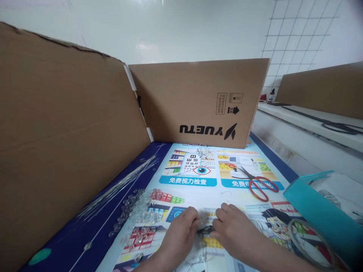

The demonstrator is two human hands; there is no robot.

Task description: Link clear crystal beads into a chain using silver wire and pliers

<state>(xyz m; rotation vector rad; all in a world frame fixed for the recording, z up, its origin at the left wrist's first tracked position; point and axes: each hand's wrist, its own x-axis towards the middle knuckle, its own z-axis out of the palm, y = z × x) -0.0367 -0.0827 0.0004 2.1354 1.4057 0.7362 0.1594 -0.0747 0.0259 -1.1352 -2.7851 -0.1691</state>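
Near the front of the printed table cover (198,196), my left hand (181,234) is closed in a pinch; what its fingers hold is too small to make out. My right hand (235,232) is closed around a small dark metal tool (207,229), whose tip points at my left fingers. The grip hides most of that tool, so its kind is unclear. Left of my left hand lie many loose clear beads (144,211). Thin clear line with a few beads (202,245) shows beneath and between my hands.
Red-handled scissors (259,185) lie half open beyond my right hand. A bundle of thin clear strands (121,185) rests at left. A beaded cluster (203,151) is at the back. Cardboard panels (170,102) stand left and behind. Right are a coil (292,234) and a teal box (320,211).
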